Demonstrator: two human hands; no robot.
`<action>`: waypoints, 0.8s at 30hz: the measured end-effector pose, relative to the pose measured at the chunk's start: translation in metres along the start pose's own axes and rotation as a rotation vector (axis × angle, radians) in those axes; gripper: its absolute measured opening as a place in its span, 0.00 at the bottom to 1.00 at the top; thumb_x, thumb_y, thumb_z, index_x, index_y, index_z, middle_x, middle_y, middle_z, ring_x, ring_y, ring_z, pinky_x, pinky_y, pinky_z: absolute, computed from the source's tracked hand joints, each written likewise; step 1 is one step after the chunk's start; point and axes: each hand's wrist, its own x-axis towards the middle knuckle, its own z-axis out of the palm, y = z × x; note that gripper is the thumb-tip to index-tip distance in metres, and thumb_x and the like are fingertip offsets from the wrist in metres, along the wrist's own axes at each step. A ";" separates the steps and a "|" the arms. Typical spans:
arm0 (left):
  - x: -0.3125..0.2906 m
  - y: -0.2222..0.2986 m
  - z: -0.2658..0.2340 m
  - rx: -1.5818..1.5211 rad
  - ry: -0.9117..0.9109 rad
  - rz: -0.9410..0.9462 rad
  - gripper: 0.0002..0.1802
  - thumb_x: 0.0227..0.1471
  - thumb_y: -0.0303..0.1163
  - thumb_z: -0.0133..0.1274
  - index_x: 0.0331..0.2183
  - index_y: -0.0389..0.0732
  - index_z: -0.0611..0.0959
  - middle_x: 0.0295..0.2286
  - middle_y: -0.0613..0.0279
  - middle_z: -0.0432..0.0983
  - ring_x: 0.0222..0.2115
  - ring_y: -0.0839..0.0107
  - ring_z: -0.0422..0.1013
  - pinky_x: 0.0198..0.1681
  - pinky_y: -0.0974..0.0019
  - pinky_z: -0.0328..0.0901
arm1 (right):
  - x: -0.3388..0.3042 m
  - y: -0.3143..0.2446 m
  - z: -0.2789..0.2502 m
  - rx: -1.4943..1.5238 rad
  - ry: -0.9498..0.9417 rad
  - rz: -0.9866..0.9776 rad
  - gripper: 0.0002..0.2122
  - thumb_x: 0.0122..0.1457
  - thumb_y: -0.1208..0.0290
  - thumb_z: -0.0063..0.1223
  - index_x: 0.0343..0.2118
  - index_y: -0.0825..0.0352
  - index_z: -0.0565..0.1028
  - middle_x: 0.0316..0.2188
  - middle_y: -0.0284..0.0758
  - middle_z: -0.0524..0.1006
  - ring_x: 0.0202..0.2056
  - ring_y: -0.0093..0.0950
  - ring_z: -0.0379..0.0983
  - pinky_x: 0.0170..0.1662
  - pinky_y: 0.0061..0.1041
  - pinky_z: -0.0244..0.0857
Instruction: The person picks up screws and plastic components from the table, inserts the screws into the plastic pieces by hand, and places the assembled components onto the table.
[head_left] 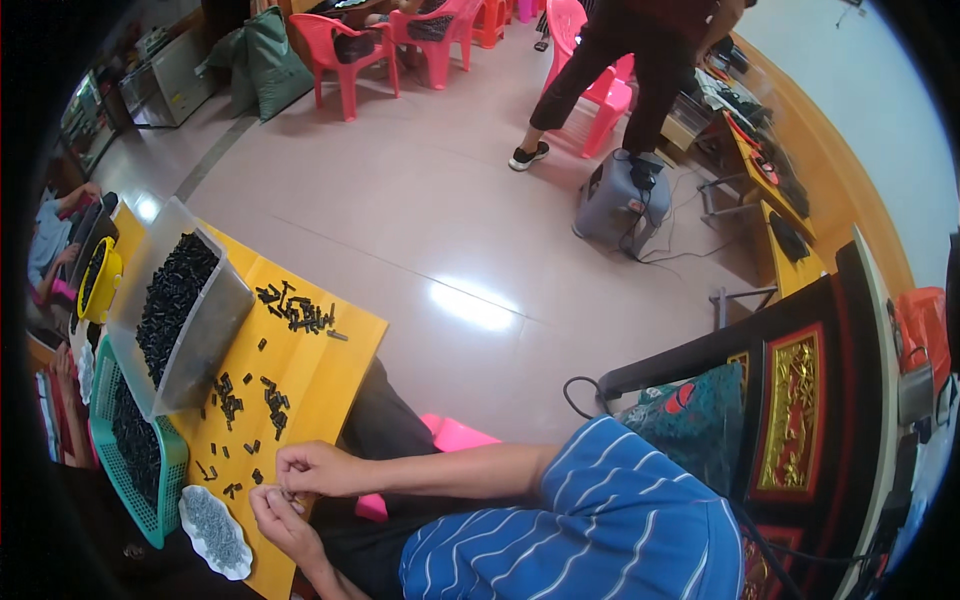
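Observation:
My right hand (pixel 318 469) and my left hand (pixel 287 520) meet at the near edge of a yellow wooden table (pixel 300 385). Fingers of both are closed in a pinch around something small, mostly hidden, and its kind does not show. Beside them on the tabletop lie loose short black cylindrical pieces (pixel 276 400), with another heap (pixel 300 312) farther up. A white scalloped dish (pixel 235 571) of tiny silvery-grey parts sits next to my left hand. Beyond it stand a green perforated basket (pixel 172 462) and a translucent plastic bin (pixel 222 315), both holding many black pieces.
A yellow basket (pixel 108 275) of black parts stands at the far left, near other people's arms. Past the table are pink plastic chairs (pixel 345 62), a grey box-shaped appliance (pixel 620 205) with trailing cables, and a standing person. Dark carved furniture (pixel 795 415) is on the right.

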 end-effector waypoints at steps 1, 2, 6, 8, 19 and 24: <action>0.000 0.000 -0.001 -0.117 0.007 -0.005 0.11 0.64 0.30 0.40 0.30 0.36 0.70 0.22 0.66 0.65 0.20 0.80 0.58 0.23 0.74 0.54 | 0.002 0.001 0.000 0.002 0.001 0.001 0.05 0.59 0.72 0.53 0.28 0.66 0.71 0.19 0.26 0.72 0.21 0.14 0.67 0.25 0.16 0.60; 0.000 0.000 -0.001 -0.234 0.014 -0.010 0.10 0.65 0.30 0.40 0.31 0.36 0.71 0.23 0.67 0.66 0.20 0.82 0.58 0.23 0.76 0.54 | 0.004 0.001 0.000 0.116 0.028 0.055 0.05 0.59 0.72 0.52 0.29 0.65 0.71 0.20 0.26 0.71 0.22 0.14 0.67 0.25 0.16 0.60; -0.005 0.009 0.001 -0.177 0.052 -0.077 0.07 0.64 0.29 0.43 0.34 0.36 0.72 0.24 0.68 0.67 0.21 0.83 0.59 0.24 0.79 0.54 | 0.005 0.006 -0.001 0.244 0.040 0.098 0.04 0.60 0.72 0.51 0.31 0.65 0.71 0.23 0.26 0.70 0.24 0.14 0.67 0.26 0.14 0.60; -0.008 0.008 0.003 -0.199 0.056 -0.065 0.06 0.63 0.28 0.45 0.35 0.36 0.73 0.25 0.68 0.68 0.21 0.84 0.58 0.24 0.79 0.53 | 0.005 0.004 0.001 0.254 0.042 0.103 0.04 0.61 0.71 0.50 0.32 0.65 0.71 0.24 0.26 0.70 0.24 0.15 0.68 0.26 0.14 0.61; -0.005 0.012 -0.004 0.171 0.045 0.111 0.05 0.60 0.24 0.48 0.34 0.31 0.75 0.27 0.59 0.71 0.26 0.71 0.67 0.30 0.67 0.64 | 0.004 0.007 0.001 0.088 0.061 -0.004 0.06 0.65 0.69 0.48 0.35 0.66 0.70 0.24 0.27 0.70 0.25 0.16 0.70 0.28 0.16 0.65; -0.006 0.008 -0.002 0.066 0.069 0.048 0.06 0.60 0.24 0.48 0.34 0.30 0.74 0.27 0.58 0.72 0.27 0.69 0.68 0.33 0.66 0.65 | 0.005 0.008 0.001 0.169 0.048 0.064 0.06 0.65 0.68 0.48 0.35 0.65 0.70 0.26 0.27 0.71 0.26 0.16 0.70 0.29 0.16 0.66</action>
